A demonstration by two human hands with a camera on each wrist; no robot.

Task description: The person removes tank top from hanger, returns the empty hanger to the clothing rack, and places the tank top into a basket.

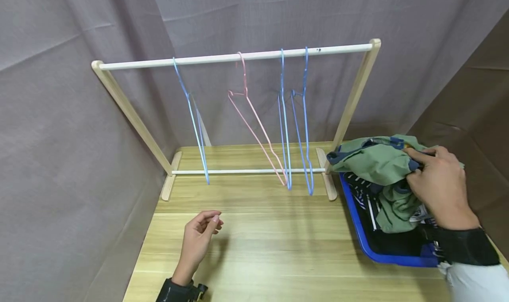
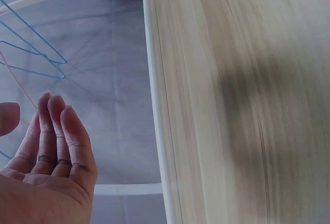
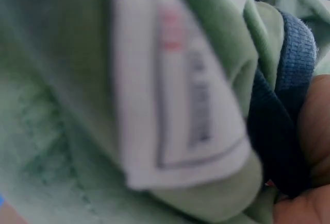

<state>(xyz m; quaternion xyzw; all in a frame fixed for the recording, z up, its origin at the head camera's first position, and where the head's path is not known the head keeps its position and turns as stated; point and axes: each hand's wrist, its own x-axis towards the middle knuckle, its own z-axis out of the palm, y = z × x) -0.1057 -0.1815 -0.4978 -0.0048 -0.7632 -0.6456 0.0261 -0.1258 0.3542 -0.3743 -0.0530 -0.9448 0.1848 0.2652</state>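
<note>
My right hand (image 1: 439, 182) pinches a green garment (image 1: 377, 162) with navy ribbed trim at the right, over a blue basket (image 1: 355, 220). Part of the cloth hangs down into the basket. Close up in the right wrist view, a white label (image 3: 180, 95) shows on the garment, next to the navy trim (image 3: 296, 49) by my fingers. Above the table's front left part, my left hand (image 1: 199, 235) is held up with loosely bent fingers and nothing in it. The left wrist view shows its fingers (image 2: 62, 136) in front of the hangers.
A wooden rack with a white rail (image 1: 151, 64) stands at the back. On it hang a light blue hanger (image 1: 195, 120), a pink hanger (image 1: 258, 129) and two blue hangers (image 1: 306, 129) farther right. Dark patterned clothes (image 1: 358, 189) lie in the basket. Grey curtain surrounds the table (image 1: 254, 249).
</note>
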